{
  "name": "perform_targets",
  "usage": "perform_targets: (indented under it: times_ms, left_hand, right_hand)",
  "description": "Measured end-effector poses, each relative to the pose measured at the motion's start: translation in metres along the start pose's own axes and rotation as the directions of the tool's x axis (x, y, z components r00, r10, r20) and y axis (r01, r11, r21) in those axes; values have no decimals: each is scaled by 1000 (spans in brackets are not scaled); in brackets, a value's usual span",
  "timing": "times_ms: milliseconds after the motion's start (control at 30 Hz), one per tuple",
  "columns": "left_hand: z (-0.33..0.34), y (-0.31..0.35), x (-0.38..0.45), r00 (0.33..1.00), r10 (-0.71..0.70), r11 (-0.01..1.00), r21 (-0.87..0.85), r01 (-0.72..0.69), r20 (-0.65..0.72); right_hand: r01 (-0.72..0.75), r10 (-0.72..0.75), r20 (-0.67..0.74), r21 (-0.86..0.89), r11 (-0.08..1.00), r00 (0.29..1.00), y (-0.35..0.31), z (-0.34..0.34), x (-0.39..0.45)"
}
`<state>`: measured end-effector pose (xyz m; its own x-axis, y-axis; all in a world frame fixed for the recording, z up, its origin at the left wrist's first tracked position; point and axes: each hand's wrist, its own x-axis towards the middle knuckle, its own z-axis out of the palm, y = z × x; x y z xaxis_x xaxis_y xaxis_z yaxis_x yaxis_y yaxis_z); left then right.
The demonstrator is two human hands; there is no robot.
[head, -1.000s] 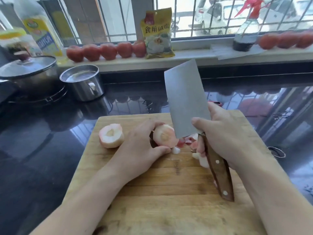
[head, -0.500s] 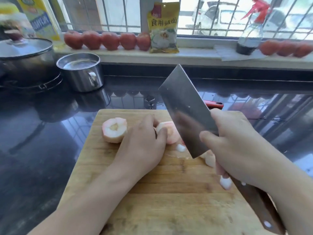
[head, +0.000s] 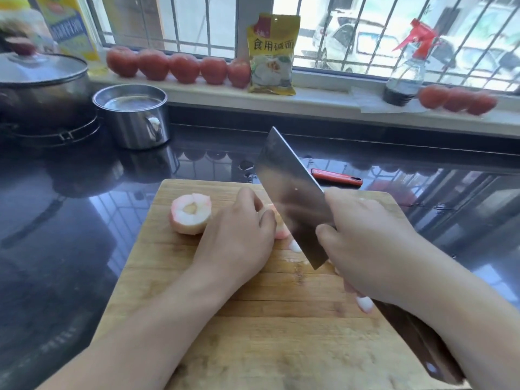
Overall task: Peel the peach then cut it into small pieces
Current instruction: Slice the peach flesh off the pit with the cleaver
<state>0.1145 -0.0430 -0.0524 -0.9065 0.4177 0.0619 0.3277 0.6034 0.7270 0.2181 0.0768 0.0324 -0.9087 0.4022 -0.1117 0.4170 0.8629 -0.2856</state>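
Yellow packet point(head: 272, 54) on the windowsill point(head: 323, 98): Chinese characters 食用碱面 printed dark across its upper front. Red corner mark above them too small to read. Yellow-labelled bottle point(head: 67, 26), far left: print blurred, unreadable.

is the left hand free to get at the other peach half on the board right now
Probably not at once: the left hand is holding the piece under the cleaver. The half lies just left of it on the board, nothing between.

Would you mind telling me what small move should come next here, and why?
Probably press the steel cleaver down through the peeled peach piece that the left hand holds, since the right hand has its blade against it on the wooden board.
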Motion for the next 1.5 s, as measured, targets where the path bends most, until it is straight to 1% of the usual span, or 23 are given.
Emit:
perform_targets:
  times_ms: [200,300,433,500,567,633,667,733,800,967,1000,1033,1067,1100,1133,1167,1200,1233,1300,1333,1367,1433,1500]
  left_hand:
    - [1,-1,1,1000,-2,1000,10,2,-2]
    - [2,-1,3,1000,1,1000,20,-1,-1]
    - [3,-1,2,1000,18,999,33,-18,4]
    - [3,-3,1,998,70,998,-3,-70,-11]
    - [3,-7,0,987,163,984,-77,-163,-8]
    - [2,-12,-1,967,253,964,-89,-249,40]
    - [2,-14,-2,955,288,957,-58,-284,67]
    - [4,-17,0,935,348,936,25,-350,64]
    - [4,-16,0,931,363,927,90,-365,41]
    - [0,-4,-3,930,367,904,234,-358,2]
    - [-4,1,-7,939,343,922,196,-334,-8]
    - [-10,5,-11,965,261,962,83,-260,1]
    - [-17,8,-17,987,152,985,-85,-147,53]
    - [-24,9,-24,990,31,975,-224,1,140]
    - [-31,12,-33,969,-59,957,-262,123,240]
    - [-36,12,-41,945,-113,967,-187,176,306]
    - [-39,11,-46,935,-142,984,-54,168,324]
    - [-39,8,-50,941,-150,987,107,123,303]
    - [-40,2,-54,978,-103,918,396,23,181]
    - [-43,0,-56,989,-53,898,439,-12,137]
    - [-46,-5,-56,992,-4,923,383,-43,123]
    - [-54,-15,-61,975,117,983,119,-141,189]
    - [-53,-23,-70,940,216,975,-4,-223,265]
  right_hand:
    - [-17,17,27,0,1000,999,-3,1,-3]
    - [-34,38,65,-71,997,997,-7,0,2]
    - [58,-47,59,-196,979,997,-15,-1,14]
    - [71,-52,103,-184,980,993,-15,-8,17]
    - [35,1,186,-189,981,983,-15,-17,19]
    - [-27,55,184,-154,988,981,-13,-22,20]
    - [-44,66,178,-120,992,982,-11,-22,21]
    - [-74,75,187,-13,997,979,-4,-23,22]
    - [-108,91,171,95,990,981,6,-28,20]
    - [-137,139,11,270,953,990,31,-42,12]
    - [-136,141,2,285,949,990,35,-43,9]
    - [-133,137,6,298,945,991,38,-44,6]
    - [-127,127,19,304,944,992,42,-44,3]
    - [-114,109,32,309,944,994,45,-43,-1]
    - [-102,91,48,320,942,995,46,-43,-5]
    - [-95,76,69,331,939,995,45,-41,-8]
    - [-88,61,90,336,938,994,44,-38,-10]
    - [-78,44,109,336,938,993,40,-35,-12]
    - [-58,11,143,335,941,990,33,-27,-15]
    - [-53,0,159,328,943,987,30,-23,-17]
    - [-44,-9,169,310,950,986,27,-21,-20]
    - [-16,-33,171,274,962,985,24,-20,-27]
    - [-1,-53,183,283,959,982,21,-22,-35]
